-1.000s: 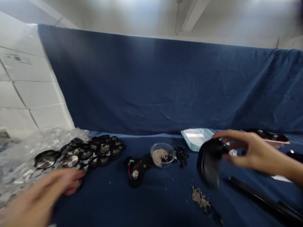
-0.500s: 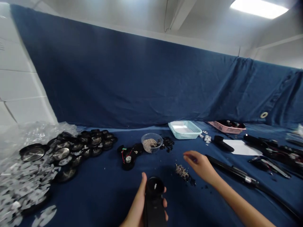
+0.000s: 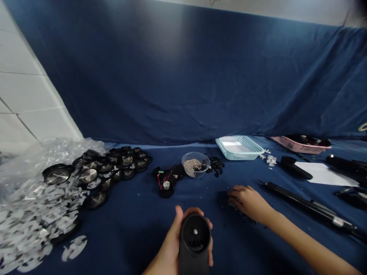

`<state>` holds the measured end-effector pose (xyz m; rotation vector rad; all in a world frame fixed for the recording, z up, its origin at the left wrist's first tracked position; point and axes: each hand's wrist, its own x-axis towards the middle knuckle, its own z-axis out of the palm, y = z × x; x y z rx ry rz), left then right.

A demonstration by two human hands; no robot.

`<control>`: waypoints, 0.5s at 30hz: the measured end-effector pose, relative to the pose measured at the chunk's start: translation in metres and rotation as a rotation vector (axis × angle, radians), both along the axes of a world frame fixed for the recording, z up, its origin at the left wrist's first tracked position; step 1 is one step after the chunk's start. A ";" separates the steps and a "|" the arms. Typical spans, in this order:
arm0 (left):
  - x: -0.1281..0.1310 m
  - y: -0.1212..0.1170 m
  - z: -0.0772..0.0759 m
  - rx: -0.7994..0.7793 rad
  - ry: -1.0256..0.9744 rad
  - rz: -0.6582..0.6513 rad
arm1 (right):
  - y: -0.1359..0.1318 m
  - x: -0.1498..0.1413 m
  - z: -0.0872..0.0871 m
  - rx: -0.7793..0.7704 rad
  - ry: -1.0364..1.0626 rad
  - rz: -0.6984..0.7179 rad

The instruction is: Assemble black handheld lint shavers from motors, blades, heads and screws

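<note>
Black housing [image 3: 194,261] cut off, pile [image 3: 233,205] half-hidden

No lettering, label, brand, number or sign can be read. On the long black tool [image 3: 301,203], a small pale band [image 3: 338,221] is seen, but whether anything is printed on it cannot be told. On the white sheet [image 3: 325,174], no writing can be made out.
</note>
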<state>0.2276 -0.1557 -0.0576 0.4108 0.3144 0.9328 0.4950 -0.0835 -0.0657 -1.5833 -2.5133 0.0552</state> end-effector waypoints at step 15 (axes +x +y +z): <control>-0.029 0.002 0.007 -0.185 0.084 -0.087 | 0.010 -0.028 0.025 0.257 0.260 -0.028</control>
